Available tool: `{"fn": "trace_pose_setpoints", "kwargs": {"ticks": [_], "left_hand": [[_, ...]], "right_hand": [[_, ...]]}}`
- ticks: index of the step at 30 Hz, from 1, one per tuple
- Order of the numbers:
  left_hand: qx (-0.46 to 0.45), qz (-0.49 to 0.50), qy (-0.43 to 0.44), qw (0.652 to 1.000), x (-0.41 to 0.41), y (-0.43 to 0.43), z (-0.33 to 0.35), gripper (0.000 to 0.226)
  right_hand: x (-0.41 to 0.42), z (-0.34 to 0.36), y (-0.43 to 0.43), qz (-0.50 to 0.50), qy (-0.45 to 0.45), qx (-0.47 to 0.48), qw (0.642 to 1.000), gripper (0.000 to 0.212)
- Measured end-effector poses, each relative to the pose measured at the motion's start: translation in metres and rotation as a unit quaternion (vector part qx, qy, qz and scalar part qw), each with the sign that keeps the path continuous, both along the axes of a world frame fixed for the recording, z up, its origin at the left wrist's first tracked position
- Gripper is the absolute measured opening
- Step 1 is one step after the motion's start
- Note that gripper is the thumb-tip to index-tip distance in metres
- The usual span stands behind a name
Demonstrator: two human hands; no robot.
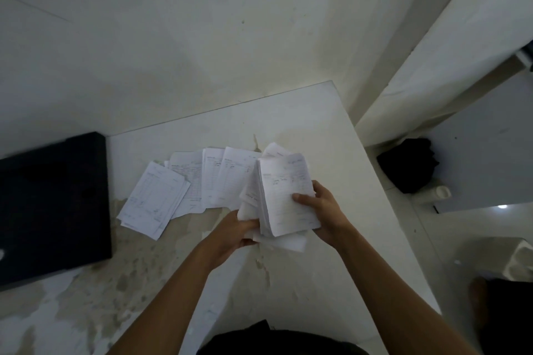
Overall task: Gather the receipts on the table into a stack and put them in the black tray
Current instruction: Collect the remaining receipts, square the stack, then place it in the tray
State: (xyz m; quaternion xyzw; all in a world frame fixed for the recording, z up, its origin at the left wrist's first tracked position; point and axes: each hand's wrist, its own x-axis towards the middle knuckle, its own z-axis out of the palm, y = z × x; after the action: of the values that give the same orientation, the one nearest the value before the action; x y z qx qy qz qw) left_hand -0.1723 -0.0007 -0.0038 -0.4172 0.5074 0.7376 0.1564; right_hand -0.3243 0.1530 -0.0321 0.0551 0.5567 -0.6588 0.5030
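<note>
Two bare forearms (178,282) reach out from the near edge of the table (331,124). The right hand (326,213) clamps a thick stack (285,196) of receipts by its right edge, thumb (300,198) on top. The left hand (230,236) curls round the ragged sheets at the stack's lower left corner. More loose receipts (184,184) lie fanned and overlapping on the table, between the hands and the black tray (52,204) at the left. The paper looks thin, light and floppy, likely to slide and splay, so a pinch across the stack's short edge seems safest.
</note>
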Motion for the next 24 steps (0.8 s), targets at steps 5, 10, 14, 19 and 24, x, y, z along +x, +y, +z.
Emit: {"fn": "trace_pose_setpoints", "kwargs": {"ticks": [5,10,14,19,24], "left_hand": [[-0.235,0.113,-0.046,0.964,0.009,-0.025,-0.01,0.03],[-0.404,0.08,-0.108,0.905,0.0,-0.05,-0.022,0.06],[-0.398,0.056,-0.115,0.908,-0.015,-0.06,-0.03,0.073],[-0.351,0.046,-0.121,0.928,-0.029,-0.056,-0.028,0.048],[-0.264,0.004,-0.072,0.962,-0.022,-0.054,-0.026,0.03]], "right_hand": [[0.0,-0.004,-0.017,0.031,0.133,0.16,0.978,0.065],[0.016,-0.006,-0.044,0.042,0.278,0.304,0.91,0.026],[0.046,-0.019,-0.054,0.082,0.387,0.331,0.857,0.031],[0.065,-0.024,-0.063,0.12,0.385,0.27,0.874,0.022],[0.051,-0.016,-0.057,0.051,0.335,0.244,0.909,0.043]]}}
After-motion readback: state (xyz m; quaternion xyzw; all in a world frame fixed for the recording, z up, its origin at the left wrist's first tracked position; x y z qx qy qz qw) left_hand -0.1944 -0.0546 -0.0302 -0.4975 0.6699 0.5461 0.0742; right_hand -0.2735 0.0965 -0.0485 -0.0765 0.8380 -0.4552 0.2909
